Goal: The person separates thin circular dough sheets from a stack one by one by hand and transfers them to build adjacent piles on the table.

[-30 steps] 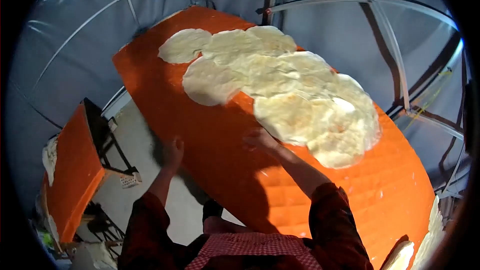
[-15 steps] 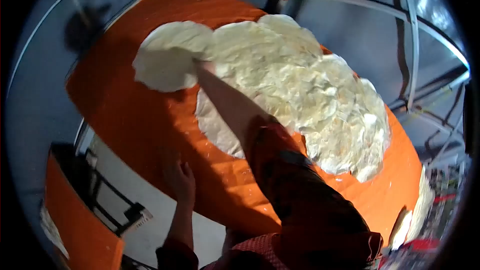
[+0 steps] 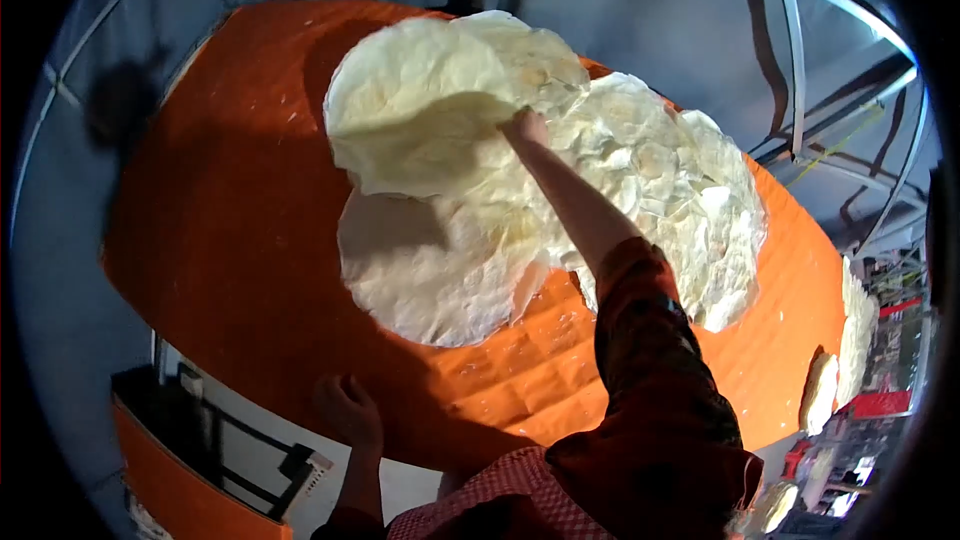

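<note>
At the near edge, left hand (image 3: 348, 408): over the orange surface (image 3: 215, 230), grip too shadowed to tell.
Mid-surface, pale round sheets (image 3: 440, 275): overlapping in one broad patch.
Farther in, right hand (image 3: 525, 128): at the sheets; whether its grip pinches one, I cannot tell.
Beyond: grey wall (image 3: 640, 30), metal frame (image 3: 789, 50).

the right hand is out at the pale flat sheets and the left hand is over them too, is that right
Not quite: the left hand isn't over the pale flat sheets. The head view shows it by the near edge of the orange table. The right hand is indeed out at the sheets.
</note>
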`<control>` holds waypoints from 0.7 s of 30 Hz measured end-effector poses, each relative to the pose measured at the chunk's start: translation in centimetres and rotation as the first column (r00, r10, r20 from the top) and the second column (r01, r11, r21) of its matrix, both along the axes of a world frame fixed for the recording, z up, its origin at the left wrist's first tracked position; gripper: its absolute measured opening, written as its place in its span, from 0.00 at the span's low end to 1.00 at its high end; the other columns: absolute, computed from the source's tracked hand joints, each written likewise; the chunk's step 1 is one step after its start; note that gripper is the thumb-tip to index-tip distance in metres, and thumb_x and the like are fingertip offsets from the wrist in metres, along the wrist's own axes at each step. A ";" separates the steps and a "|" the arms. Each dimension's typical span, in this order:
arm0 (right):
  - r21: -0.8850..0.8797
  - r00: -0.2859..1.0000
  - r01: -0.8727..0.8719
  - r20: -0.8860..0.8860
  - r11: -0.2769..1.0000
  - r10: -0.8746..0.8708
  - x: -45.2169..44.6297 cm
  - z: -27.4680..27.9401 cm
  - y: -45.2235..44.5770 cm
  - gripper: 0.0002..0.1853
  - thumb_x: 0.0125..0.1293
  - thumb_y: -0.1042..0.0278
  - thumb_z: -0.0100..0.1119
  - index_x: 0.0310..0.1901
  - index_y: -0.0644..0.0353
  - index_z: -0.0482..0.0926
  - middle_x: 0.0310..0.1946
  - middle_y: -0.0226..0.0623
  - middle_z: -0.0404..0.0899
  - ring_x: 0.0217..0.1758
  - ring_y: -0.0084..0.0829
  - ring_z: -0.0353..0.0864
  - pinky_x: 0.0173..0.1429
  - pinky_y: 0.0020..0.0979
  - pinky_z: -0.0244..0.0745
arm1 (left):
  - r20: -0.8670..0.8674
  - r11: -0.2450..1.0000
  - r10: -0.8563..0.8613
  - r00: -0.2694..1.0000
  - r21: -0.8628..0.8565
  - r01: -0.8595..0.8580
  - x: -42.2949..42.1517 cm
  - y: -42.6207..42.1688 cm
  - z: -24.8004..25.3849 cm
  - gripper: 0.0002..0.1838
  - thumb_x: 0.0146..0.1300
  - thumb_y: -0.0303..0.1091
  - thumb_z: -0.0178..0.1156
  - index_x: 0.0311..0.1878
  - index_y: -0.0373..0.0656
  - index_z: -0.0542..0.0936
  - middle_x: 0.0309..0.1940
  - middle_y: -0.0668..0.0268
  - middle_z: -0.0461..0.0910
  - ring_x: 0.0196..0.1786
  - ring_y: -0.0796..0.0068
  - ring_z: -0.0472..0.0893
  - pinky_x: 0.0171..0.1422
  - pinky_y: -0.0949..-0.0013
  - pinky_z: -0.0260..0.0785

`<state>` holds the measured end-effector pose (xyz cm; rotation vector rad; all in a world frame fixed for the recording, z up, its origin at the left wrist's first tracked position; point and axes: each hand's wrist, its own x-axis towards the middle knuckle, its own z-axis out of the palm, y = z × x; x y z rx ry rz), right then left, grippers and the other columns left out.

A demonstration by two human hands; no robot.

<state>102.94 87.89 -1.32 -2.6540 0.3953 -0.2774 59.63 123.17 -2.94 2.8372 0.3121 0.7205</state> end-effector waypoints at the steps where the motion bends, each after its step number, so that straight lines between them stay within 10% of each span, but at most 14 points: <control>1: 0.063 0.998 0.051 -0.024 0.997 -0.050 -0.3 -0.6 -0.7 0.33 0.44 0.51 0.69 0.48 0.66 0.72 0.41 0.55 0.79 0.47 0.50 0.79 0.52 0.42 0.75 | -0.016 1.000 0.007 1.000 0.014 -0.006 0.2 -0.2 0.0 0.10 0.65 0.31 0.55 0.46 0.38 0.71 0.43 0.48 0.71 0.48 0.46 0.70 0.54 0.49 0.63; 4: 0.350 0.975 0.222 -0.056 0.910 -0.216 -1.7 0.9 0.2 0.32 0.43 0.52 0.72 0.44 0.66 0.72 0.41 0.54 0.79 0.48 0.50 0.79 0.52 0.41 0.75 | -0.082 1.000 0.007 0.997 -0.004 -0.008 0.1 -0.2 -0.2 0.11 0.65 0.31 0.54 0.48 0.37 0.71 0.46 0.47 0.71 0.51 0.45 0.69 0.56 0.49 0.62; 6: 0.618 1.000 0.008 -0.001 0.786 -0.009 0.5 -0.2 -0.2 0.26 0.45 0.54 0.70 0.40 0.66 0.75 0.41 0.51 0.81 0.48 0.47 0.80 0.51 0.41 0.74 | -0.157 0.994 0.019 0.987 -0.104 -0.036 -0.5 -0.4 -0.4 0.11 0.66 0.31 0.53 0.48 0.37 0.71 0.48 0.48 0.70 0.52 0.45 0.68 0.57 0.50 0.62; 11: 0.370 0.994 -0.029 -0.083 0.929 0.064 5.1 3.6 3.9 0.20 0.60 0.61 0.54 0.51 0.64 0.74 0.48 0.50 0.78 0.52 0.45 0.77 0.55 0.42 0.71 | -0.249 0.976 0.154 0.956 -0.115 -0.187 -0.9 -0.4 -1.1 0.09 0.67 0.32 0.52 0.45 0.38 0.72 0.47 0.50 0.71 0.52 0.49 0.68 0.56 0.51 0.62; 15: 0.348 0.952 -0.168 0.301 0.922 0.059 16.6 6.2 -2.4 0.17 0.48 0.64 0.66 0.38 0.66 0.81 0.35 0.47 0.83 0.34 0.39 0.81 0.42 0.38 0.77 | -0.314 0.974 0.159 0.936 -0.105 -0.201 -1.0 0.4 -2.3 0.08 0.68 0.34 0.52 0.43 0.39 0.72 0.44 0.53 0.71 0.48 0.52 0.69 0.53 0.52 0.63; 18: 0.032 0.984 -0.120 0.140 0.992 0.115 12.7 10.9 -9.2 0.16 0.50 0.62 0.62 0.38 0.64 0.82 0.34 0.49 0.83 0.37 0.38 0.84 0.37 0.36 0.79 | -0.334 0.972 0.220 0.916 -0.005 -0.235 -1.6 0.9 -3.5 0.08 0.69 0.36 0.52 0.42 0.40 0.72 0.41 0.55 0.71 0.45 0.54 0.70 0.48 0.54 0.64; 21: 0.082 0.988 0.101 0.110 0.992 -0.110 11.2 4.1 -15.4 0.18 0.51 0.57 0.63 0.42 0.58 0.82 0.38 0.42 0.84 0.45 0.41 0.82 0.49 0.39 0.76 | -0.305 0.960 0.267 0.914 -0.004 -0.282 0.7 -2.6 1.2 0.09 0.69 0.36 0.51 0.41 0.40 0.71 0.38 0.56 0.70 0.42 0.55 0.70 0.44 0.55 0.64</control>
